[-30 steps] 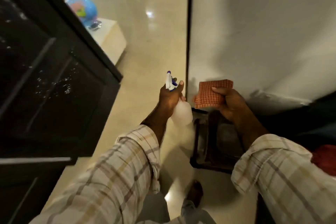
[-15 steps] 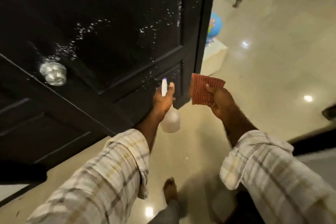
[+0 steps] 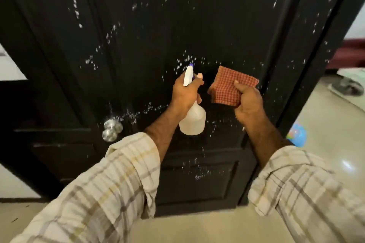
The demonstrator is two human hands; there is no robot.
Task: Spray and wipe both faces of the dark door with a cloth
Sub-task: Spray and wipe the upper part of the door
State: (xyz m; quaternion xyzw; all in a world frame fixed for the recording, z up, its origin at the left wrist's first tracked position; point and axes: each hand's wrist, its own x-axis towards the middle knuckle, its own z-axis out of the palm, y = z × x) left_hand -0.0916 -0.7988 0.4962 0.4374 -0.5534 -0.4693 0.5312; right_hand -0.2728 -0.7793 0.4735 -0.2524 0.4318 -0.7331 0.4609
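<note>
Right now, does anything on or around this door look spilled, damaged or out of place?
Nothing damaged. White droplets speckle the dark door, consistent with fresh spray, still unwiped. The left hand holds the spray bottle; the right hand holds the cloth off the surface.

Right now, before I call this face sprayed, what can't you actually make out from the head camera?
- Door: its top is cut off by the frame's upper edge, and its far face is hidden behind it.
- Spray bottle: the trigger is hidden under the left hand.
- Cloth: its lower corner is covered by the right hand; wet or dry cannot be told.
- Door's bottom left: hidden behind the left sleeve.
</note>
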